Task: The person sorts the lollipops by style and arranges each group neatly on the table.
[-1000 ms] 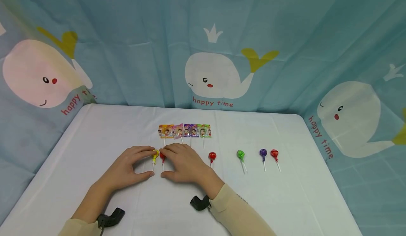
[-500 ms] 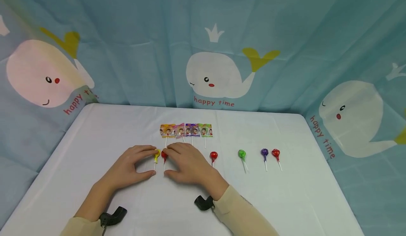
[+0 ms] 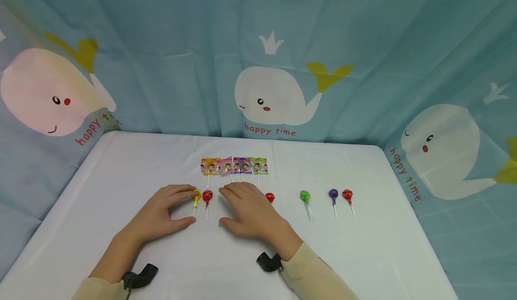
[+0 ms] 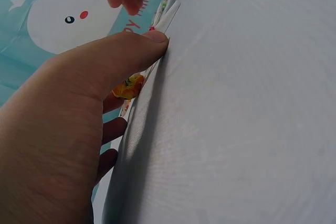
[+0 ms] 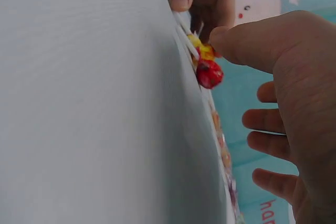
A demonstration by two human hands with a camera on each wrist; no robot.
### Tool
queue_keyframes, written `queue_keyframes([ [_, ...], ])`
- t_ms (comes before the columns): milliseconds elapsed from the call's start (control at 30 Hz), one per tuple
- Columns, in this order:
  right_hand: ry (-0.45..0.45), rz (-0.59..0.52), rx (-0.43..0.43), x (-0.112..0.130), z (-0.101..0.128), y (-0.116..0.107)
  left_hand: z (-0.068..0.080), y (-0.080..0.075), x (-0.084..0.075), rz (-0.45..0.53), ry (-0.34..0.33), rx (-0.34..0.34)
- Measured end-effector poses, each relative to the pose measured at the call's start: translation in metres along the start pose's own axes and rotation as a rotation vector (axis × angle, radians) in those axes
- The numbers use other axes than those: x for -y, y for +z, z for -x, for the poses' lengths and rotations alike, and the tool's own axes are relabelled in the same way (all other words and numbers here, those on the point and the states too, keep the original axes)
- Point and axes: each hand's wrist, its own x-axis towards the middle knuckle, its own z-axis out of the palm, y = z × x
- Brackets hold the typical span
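My left hand (image 3: 169, 210) holds a yellow lollipop (image 3: 196, 197) lying on the table, fingertips at its candy head and thumb at the stick's lower end. Just right of it lies a red lollipop (image 3: 207, 196), stick toward me. Beyond that, my right hand (image 3: 250, 210) hovers with fingers spread and holds nothing. In the right wrist view, the red candy head (image 5: 210, 74) sits beside the yellow one, away from the right thumb. Another red lollipop (image 3: 270, 197) shows past the right hand, which hides its stick.
Toward the back of the white table (image 3: 133, 161), several lollipops in flat printed wrappers (image 3: 234, 166) form a row. To the right lie a green lollipop (image 3: 305, 196), a purple lollipop (image 3: 333, 194) and a red one (image 3: 347, 194). A whale-print curtain (image 3: 181, 89) surrounds the table.
My right hand has let go of the red lollipop beside the yellow one and moved right, leaving it fully visible. The left hand stays at the yellow lollipop.
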Motion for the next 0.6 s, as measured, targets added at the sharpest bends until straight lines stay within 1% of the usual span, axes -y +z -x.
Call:
queue_keyframes([
  [167, 0.006, 0.001, -0.024, -0.006, 0.011, -0.004, 0.001, 0.002, 0.002, -0.004, -0.017, 0.01],
  [333, 0.028, -0.018, -0.008, -0.009, 0.019, -0.009, 0.001, 0.003, 0.003, -0.005, -0.03, 0.021],
  [600, 0.032, 0.005, -0.036, -0.012, 0.031, -0.014, 0.001, 0.002, 0.002, 0.001, -0.013, 0.013],
])
